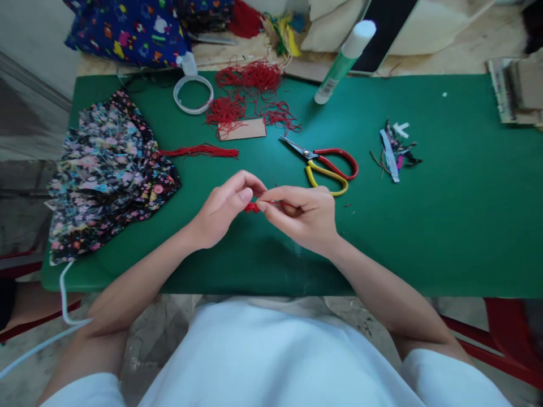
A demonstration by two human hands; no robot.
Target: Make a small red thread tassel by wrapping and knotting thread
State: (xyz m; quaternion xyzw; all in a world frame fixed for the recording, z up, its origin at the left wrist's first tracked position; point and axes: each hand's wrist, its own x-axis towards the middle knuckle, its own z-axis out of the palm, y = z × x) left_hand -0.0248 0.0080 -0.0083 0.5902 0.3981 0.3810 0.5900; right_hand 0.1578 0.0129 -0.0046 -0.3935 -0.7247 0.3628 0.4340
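Both hands meet over the near middle of the green mat. My left hand [224, 210] is closed, its thumb and fingers pinching a small piece of knotted red cord [251, 208]. Against the same piece, my right hand [303, 215] pinches with thumb and forefinger, the other fingers curled in. The cord's ends are mostly hidden by the fingers. Just beyond my right hand lie scissors [320, 164] with one red and one yellow handle, blades pointing away to the left. A bundle of red cords [201, 150] lies beyond my left hand, running from under a floral cloth [110, 175].
Tangled red cord [250, 79] lies at the back by a cardboard piece [241, 129] and a roll of tape [193, 95]. A green glue stick [345, 62] stands behind the scissors. Fabric scraps [394, 151] lie right, cardboard pieces [517, 90] far right, a blue patterned cloth [127, 31] back left.
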